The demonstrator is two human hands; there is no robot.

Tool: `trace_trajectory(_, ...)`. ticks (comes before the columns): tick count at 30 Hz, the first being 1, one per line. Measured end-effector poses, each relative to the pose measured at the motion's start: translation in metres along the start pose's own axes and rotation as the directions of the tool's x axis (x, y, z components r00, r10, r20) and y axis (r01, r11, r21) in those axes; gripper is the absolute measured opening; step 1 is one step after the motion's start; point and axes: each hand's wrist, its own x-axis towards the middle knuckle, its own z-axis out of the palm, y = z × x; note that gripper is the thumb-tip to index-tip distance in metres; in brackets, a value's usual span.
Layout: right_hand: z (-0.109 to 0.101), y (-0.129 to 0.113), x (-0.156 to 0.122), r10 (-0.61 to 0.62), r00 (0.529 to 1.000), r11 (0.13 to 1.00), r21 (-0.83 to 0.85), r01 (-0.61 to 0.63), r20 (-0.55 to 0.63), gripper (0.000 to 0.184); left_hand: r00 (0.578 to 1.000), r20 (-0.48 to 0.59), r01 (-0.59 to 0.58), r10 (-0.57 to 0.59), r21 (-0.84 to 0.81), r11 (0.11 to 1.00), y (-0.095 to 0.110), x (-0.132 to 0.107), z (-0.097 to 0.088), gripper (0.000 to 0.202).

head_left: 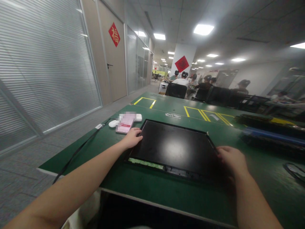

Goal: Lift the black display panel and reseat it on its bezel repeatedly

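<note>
A bare LCD screen panel (pixel 172 143) with a dark, glossy face and a thin black frame lies face up on the green table in front of me. Along its near edge runs a narrow green circuit board (pixel 145 163). My left hand (pixel 132 138) holds the panel's left edge, thumb over the rim and fingers curled at the side. At the right edge, my right hand (pixel 232 160) grips the frame; some of its fingers are hidden beneath or behind the panel.
Left of the panel, a phone (pixel 125 126) rests against white objects, near a black strap (pixel 81 149) crossing the table edge. Yellow tape outlines (pixel 197 113) mark the far tabletop (pixel 164 106). Blurred black and blue parts (pixel 274 135) and a coiled cable (pixel 295 171) lie right. People sit beyond.
</note>
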Motion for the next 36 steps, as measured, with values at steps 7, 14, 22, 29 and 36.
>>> trace_trajectory(7,0.0000,-0.0012,-0.0008,-0.011,1.000,1.000,0.008,0.011,-0.011,0.036,1.000,0.020,-0.014,0.013,0.040,0.999,-0.0047,0.0023,0.0031,0.042)
trace_trajectory(14,0.0013,0.0033,0.0024,-0.013,1.000,0.999,0.038,0.013,-0.021,0.036,1.000,0.023,0.006,-0.007,0.036,0.999,-0.0052,0.0022,0.0034,0.042)
trace_trajectory(22,0.0038,0.0059,0.0065,-0.002,1.000,0.997,0.071,0.003,-0.020,0.037,0.999,0.034,0.011,-0.012,0.035,0.999,-0.0038,0.0019,0.0029,0.047)
trace_trajectory(29,0.0017,0.0006,0.0031,0.000,1.000,0.999,0.046,0.001,-0.008,0.035,1.000,0.025,0.018,-0.018,-0.011,1.000,0.0004,-0.0014,0.0006,0.045)
trace_trajectory(36,0.0025,0.0010,0.0032,0.004,1.000,1.000,0.012,-0.004,-0.007,0.035,0.999,0.045,-0.013,0.010,0.064,0.998,0.0037,-0.0025,0.0000,0.042)
